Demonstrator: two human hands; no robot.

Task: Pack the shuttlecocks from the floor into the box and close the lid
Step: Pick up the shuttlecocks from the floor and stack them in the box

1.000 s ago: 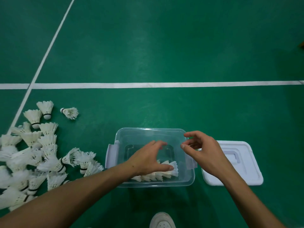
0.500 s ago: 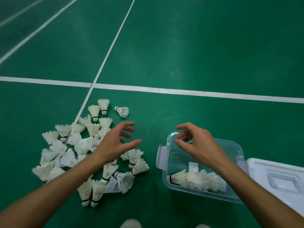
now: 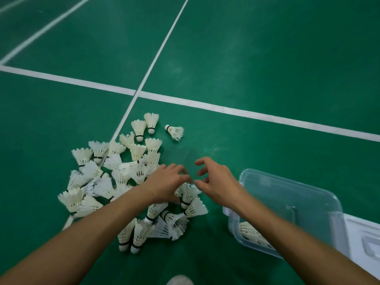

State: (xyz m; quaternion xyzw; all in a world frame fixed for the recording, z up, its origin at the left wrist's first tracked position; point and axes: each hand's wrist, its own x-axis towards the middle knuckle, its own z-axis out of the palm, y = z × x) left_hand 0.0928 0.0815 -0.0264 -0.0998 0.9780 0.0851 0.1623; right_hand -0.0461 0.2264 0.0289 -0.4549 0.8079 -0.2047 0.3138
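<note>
Several white feather shuttlecocks (image 3: 115, 177) lie heaped on the green court floor, left of centre. My left hand (image 3: 166, 183) hovers low over the heap's right edge, fingers loosely bent over one shuttlecock (image 3: 188, 192); I see no grip on it. Just to its right is my right hand (image 3: 216, 179), fingers spread and curved, holding nothing. The clear plastic box (image 3: 292, 200) stands open at the right with a few shuttlecocks (image 3: 249, 233) lying in its near end. My right forearm crosses its near left corner. The white lid (image 3: 364, 241) lies flat beyond the box, at the right edge.
White court lines (image 3: 226, 109) cross the green floor behind the heap. One stray shuttlecock (image 3: 174, 131) lies apart at the heap's far side. The toe of a white shoe (image 3: 180, 280) shows at the bottom edge.
My view has swung left, away from the box. Both hands left the box and moved over to the heap; the left has come down onto its right edge.
</note>
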